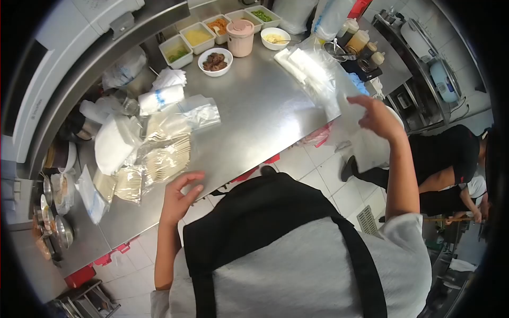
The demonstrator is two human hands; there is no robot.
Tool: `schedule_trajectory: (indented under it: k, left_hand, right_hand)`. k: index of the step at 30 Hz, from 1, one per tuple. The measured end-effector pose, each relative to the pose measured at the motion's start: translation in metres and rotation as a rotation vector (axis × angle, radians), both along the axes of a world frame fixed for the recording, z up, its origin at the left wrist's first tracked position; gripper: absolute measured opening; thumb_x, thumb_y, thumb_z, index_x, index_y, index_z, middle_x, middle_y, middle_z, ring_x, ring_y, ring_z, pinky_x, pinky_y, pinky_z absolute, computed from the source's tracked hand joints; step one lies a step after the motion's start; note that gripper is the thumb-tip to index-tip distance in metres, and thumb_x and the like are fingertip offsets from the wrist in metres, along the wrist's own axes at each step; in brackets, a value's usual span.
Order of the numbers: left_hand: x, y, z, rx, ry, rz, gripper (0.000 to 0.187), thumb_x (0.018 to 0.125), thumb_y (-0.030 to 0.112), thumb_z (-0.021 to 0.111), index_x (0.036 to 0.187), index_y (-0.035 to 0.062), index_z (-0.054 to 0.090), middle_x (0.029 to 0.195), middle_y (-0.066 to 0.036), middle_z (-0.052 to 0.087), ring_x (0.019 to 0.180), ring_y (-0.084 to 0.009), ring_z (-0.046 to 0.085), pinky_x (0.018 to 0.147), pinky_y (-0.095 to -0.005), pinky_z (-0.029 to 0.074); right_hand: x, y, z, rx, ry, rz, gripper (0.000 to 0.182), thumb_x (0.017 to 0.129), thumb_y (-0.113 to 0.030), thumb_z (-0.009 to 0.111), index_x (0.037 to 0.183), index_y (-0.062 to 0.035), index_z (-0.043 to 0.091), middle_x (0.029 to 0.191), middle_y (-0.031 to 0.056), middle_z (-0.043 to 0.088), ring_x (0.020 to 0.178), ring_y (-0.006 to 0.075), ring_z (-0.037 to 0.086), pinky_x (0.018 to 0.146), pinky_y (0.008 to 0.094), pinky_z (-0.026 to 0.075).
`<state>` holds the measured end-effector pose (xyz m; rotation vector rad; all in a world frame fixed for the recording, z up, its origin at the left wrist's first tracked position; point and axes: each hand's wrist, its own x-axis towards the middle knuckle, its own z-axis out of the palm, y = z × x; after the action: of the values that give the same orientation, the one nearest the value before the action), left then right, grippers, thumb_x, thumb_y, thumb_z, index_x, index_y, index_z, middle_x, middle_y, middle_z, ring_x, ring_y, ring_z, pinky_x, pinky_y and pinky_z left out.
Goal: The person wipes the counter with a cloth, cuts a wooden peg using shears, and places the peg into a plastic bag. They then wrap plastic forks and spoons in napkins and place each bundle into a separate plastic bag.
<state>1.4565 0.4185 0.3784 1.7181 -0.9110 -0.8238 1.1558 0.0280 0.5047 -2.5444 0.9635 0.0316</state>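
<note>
My left hand [182, 197] hovers at the front edge of the steel table [249, 106], fingers curved and apart, with nothing in it. Closest to it are clear packs of wooden cutlery [167, 156] in a heap on the table. Off the table's right end I hold up my right hand [380, 119], index finger stretched out and thumb apart. Pale translucent plastic [368, 146] shows behind and below that hand. To its left, a stack of clear plastic bags [307, 71] lies on the table, its end hanging toward the edge.
A bowl of brown meat [216, 62], a pink lidded cup [240, 38], a bowl of yellow food [274, 38] and several food tubs [197, 38] line the back. White foam boxes [115, 142] sit left. Sauce bottles [356, 41] stand right. Another person [442, 156] is at right.
</note>
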Motion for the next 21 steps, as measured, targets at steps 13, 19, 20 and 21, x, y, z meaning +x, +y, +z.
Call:
schedule_trajectory:
  k: [13, 19, 20, 21]
  left_hand:
    - [-0.035, -0.063, -0.014, 0.036, -0.137, 0.272, 0.032, 0.075, 0.000, 0.070, 0.105, 0.0053, 0.064, 0.115, -0.007, 0.064, 0.107, -0.0210, 0.059, 0.090, -0.0332, 0.046]
    - [-0.073, -0.084, -0.009, 0.023, -0.340, 0.471, 0.029, 0.076, 0.002, 0.070, 0.104, 0.0059, 0.065, 0.114, -0.011, 0.063, 0.103, -0.0253, 0.061, 0.085, -0.0316, 0.048]
    - [-0.084, -0.085, -0.006, 0.052, -0.317, 0.546, 0.028, 0.076, 0.002, 0.070, 0.103, 0.0054, 0.065, 0.111, -0.011, 0.064, 0.099, -0.0243, 0.061, 0.082, -0.0313, 0.048]
    - [-0.096, -0.083, -0.003, 0.078, -0.289, 0.618, 0.026, 0.077, 0.003, 0.069, 0.103, 0.0050, 0.065, 0.108, -0.010, 0.065, 0.096, -0.0233, 0.062, 0.080, -0.0310, 0.048]
  right_hand:
    - [0.080, -0.205, -0.058, 0.314, -0.195, 0.143, 0.055, 0.065, 0.008, 0.063, 0.119, -0.0064, 0.058, 0.105, 0.0093, 0.060, 0.071, 0.0159, 0.059, 0.070, 0.0282, 0.050]
    - [0.115, -0.182, -0.103, -0.472, -0.522, 0.148, 0.026, 0.067, 0.000, 0.070, 0.092, -0.0086, 0.065, 0.097, 0.0119, 0.057, 0.089, 0.0306, 0.058, 0.077, 0.0379, 0.047]
    - [0.134, -0.172, -0.106, -0.318, -0.589, 0.162, 0.024, 0.069, 0.003, 0.068, 0.089, -0.0081, 0.065, 0.093, 0.0112, 0.058, 0.082, 0.0277, 0.059, 0.071, 0.0350, 0.048]
    - [0.149, -0.158, -0.108, -0.163, -0.640, 0.172, 0.021, 0.070, 0.005, 0.067, 0.087, -0.0075, 0.065, 0.088, 0.0106, 0.058, 0.076, 0.0248, 0.060, 0.066, 0.0321, 0.048]
